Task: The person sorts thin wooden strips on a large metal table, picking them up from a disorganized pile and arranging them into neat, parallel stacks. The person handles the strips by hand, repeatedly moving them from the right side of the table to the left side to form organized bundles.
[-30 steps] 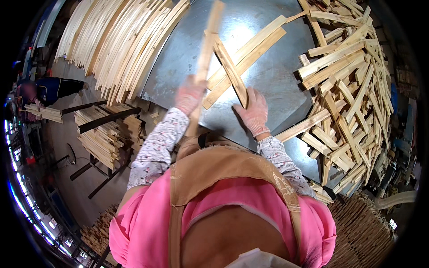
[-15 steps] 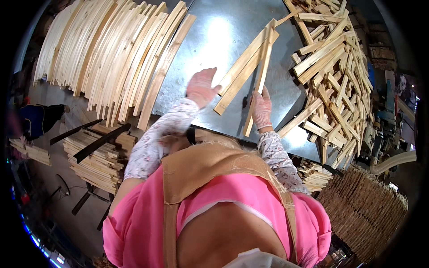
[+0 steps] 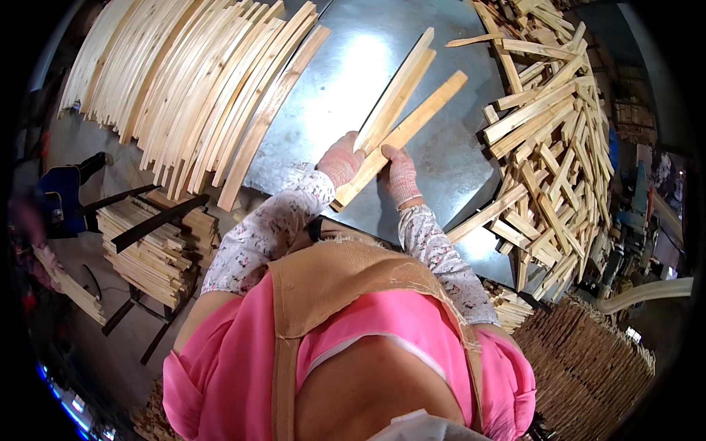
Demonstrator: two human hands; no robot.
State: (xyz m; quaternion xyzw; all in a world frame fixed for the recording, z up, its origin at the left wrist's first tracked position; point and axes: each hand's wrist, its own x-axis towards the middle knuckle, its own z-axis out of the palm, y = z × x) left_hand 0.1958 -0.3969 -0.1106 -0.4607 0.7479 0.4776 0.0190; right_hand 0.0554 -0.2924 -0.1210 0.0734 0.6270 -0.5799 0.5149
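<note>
On the metal table, three wooden strips lie close together in front of me. Two of them, a pair of strips [image 3: 401, 90], run side by side and fan slightly from a third strip [image 3: 426, 108] on their right. My left hand [image 3: 341, 159], in a pinkish knitted glove, is closed around the near ends of the pair, beside the third strip. My right hand [image 3: 401, 176], gloved alike, grips the third strip from its right side, thumb on top; its other fingers are partly hidden. The near end of that strip sticks out between my hands toward the table's front edge.
A row of long wooden strips [image 3: 213, 88] lies along the left of the metal table [image 3: 456, 158]. A jumbled heap of shorter strips [image 3: 551, 162] covers the right side. More wood is stacked at lower left [image 3: 143, 246] and lower right [image 3: 581, 367]. Another person's dark blue clothing [image 3: 62, 195] shows far left.
My left hand has come down from an open pose and closed on the strips. The right hand has moved left and up, and the strip arrangement has shifted, with their far ends now fanned apart.
</note>
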